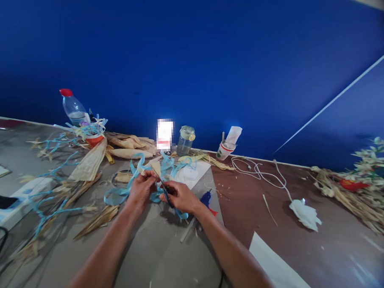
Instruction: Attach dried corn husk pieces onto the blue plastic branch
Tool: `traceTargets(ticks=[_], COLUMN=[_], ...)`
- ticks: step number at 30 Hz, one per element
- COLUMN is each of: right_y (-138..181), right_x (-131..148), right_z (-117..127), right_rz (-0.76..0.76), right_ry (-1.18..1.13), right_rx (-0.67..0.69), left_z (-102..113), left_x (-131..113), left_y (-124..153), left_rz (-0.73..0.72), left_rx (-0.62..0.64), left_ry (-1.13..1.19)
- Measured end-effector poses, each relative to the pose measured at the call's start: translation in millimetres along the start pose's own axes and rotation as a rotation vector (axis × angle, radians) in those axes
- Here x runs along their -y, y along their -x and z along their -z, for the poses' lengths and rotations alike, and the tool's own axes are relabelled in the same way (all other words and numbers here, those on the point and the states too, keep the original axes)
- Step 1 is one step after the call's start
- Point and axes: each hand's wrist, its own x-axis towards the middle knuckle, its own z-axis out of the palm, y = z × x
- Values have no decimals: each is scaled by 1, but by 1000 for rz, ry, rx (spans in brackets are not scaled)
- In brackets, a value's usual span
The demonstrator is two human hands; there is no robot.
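Husk piece (156, 167): pale tan, small, in left hand (143, 186).

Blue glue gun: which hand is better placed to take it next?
Right, I'd judge: the right hand is nearer the glue gun, which lies just to its right, though its scissors likely need setting down. The left hand is farther off, pinching a husk piece.

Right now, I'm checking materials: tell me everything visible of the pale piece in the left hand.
The pale piece is straw-coloured, flat, roughly wedge-shaped, and looks like dry husk. The left hand pinches its lower end, hiding that part; the rest sticks up, with light-blue ribbon beyond. A dark, scissors-like tool in the right hand points up close to it; whether they touch is unclear.
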Motion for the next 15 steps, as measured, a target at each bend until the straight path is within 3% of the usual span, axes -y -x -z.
traceTargets(ticks=[15], right_y=[1], right_x=[-3], right_z=[-2], right_rz=[-22], right_ry=[-87], right_rx=[53], left_z=[-8], left_x=[-8], left_y=[6], left_rz=[11], left_rx=[-18], left_ry=[53])
